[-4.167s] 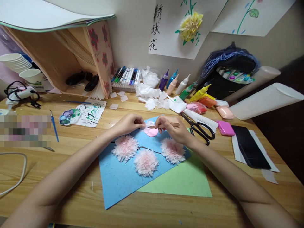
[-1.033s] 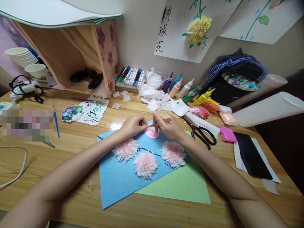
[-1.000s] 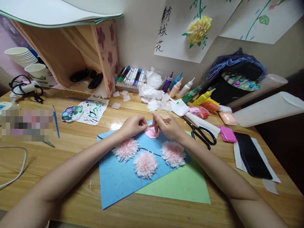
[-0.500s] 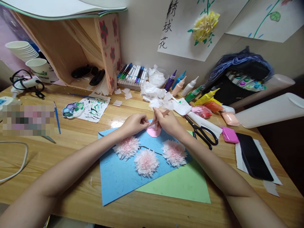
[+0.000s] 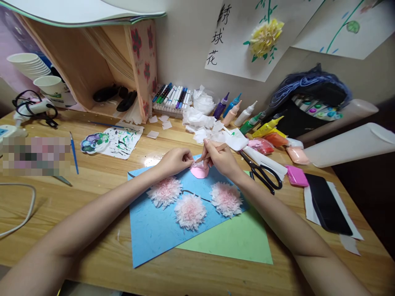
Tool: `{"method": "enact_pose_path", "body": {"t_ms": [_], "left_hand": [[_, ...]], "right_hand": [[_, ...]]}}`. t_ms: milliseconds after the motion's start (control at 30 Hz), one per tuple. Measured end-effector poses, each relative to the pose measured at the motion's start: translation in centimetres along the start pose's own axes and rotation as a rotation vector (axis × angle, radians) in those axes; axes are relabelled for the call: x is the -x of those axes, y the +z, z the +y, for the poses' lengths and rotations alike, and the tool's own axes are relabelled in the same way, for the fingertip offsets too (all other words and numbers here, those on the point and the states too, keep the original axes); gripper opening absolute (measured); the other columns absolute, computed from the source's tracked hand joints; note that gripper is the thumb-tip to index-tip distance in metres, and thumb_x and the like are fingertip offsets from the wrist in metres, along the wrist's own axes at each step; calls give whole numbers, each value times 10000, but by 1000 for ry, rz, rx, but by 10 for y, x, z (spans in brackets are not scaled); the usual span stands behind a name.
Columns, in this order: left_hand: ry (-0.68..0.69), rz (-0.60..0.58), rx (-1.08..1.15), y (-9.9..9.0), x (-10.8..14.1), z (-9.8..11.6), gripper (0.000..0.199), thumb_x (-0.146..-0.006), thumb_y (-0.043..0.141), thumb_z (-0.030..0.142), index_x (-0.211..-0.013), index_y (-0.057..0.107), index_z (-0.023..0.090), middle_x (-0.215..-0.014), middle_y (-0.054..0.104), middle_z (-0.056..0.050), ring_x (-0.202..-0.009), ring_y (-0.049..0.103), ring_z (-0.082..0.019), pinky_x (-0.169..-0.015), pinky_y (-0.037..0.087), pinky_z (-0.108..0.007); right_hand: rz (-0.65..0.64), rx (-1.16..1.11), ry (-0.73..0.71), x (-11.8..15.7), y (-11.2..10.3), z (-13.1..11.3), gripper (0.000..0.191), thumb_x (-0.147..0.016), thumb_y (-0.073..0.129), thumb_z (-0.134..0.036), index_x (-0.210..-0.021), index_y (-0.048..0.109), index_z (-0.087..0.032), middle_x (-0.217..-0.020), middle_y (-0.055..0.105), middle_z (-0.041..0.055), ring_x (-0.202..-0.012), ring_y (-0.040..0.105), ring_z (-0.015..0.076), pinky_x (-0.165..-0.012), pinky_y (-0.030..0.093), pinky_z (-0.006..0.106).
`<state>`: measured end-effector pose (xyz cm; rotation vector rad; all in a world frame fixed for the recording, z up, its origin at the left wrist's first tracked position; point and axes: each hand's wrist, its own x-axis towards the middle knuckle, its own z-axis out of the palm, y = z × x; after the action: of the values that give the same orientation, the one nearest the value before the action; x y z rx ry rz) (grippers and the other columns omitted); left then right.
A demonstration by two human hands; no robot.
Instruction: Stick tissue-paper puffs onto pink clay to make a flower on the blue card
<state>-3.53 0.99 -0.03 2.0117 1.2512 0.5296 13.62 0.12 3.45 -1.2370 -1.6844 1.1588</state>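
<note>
Stick (image 5: 222, 146) first: held the one slim brown piece slantwise in the right hand (image 5: 222, 159), grip closed firmly round it, tip down at the pink patch (image 5: 200, 171), likely for fine control. Drew the left hand (image 5: 175, 160) into a tight pinch at the patch's far edge, by some whitish tissue (image 5: 197, 163), probably for steadying; could not tell whether to count any tissue as caught in that grip. Found the single patch on the upper part of the one blue sheet (image 5: 148, 238), between both hands. Counted three pale pink flowers (image 5: 190, 211) nearer the body, perhaps spaced to avoid crushing. Noted one green sheet (image 5: 237, 242) partly under the blue, one pair of scissors (image 5: 263, 174) beyond the right wrist, and at least six nozzle bottles (image 5: 221, 106) along the back of the table (image 5: 101, 263), seemingly for elbow room.
</note>
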Motion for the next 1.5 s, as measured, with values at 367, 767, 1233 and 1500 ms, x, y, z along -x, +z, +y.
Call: {"method": "enact_pose_path", "body": {"t_ms": [367, 767, 1233, 1500], "left_hand": [[-3, -4, 10, -1, 1, 2, 157, -772, 545, 285, -728, 610, 148, -688, 648, -27, -619, 563, -129, -543, 384, -220], [13, 11, -3, 0, 1, 0, 156, -782, 536, 284, -712, 596, 158, -696, 649, -17, -638, 567, -132, -560, 373, -226], [-43, -83, 107, -13, -2, 2, 313, -881, 383, 346, -818, 623, 154, -729, 686, -37, -664, 613, -153, -622, 439, -248], [-52, 120, -59, -35, -19, -2, 198, -823, 504, 316, -788, 620, 160, -787, 691, -59, -720, 622, -179, -639, 445, -266]], "right_hand": [[-67, 121, -41, 3, 2, 2, 538, -896, 378, -569, -552, 538, -188, -405, 551, -12, -402, 524, 110, -518, 428, 254], [-35, 168, 18, 3, 7, 0, 533, -887, 373, -588, -549, 500, -196, -387, 530, -13, -406, 537, 125, -481, 414, 244], [49, 28, -79, 2, -9, -10, 515, -880, 413, -577, -561, 524, -188, -384, 535, -15, -369, 486, 101, -421, 372, 234], [195, -60, -86, -10, -54, -30, 514, -844, 442, -622, -553, 523, -206, -383, 545, 0, -326, 450, 105, -364, 323, 253]]}}
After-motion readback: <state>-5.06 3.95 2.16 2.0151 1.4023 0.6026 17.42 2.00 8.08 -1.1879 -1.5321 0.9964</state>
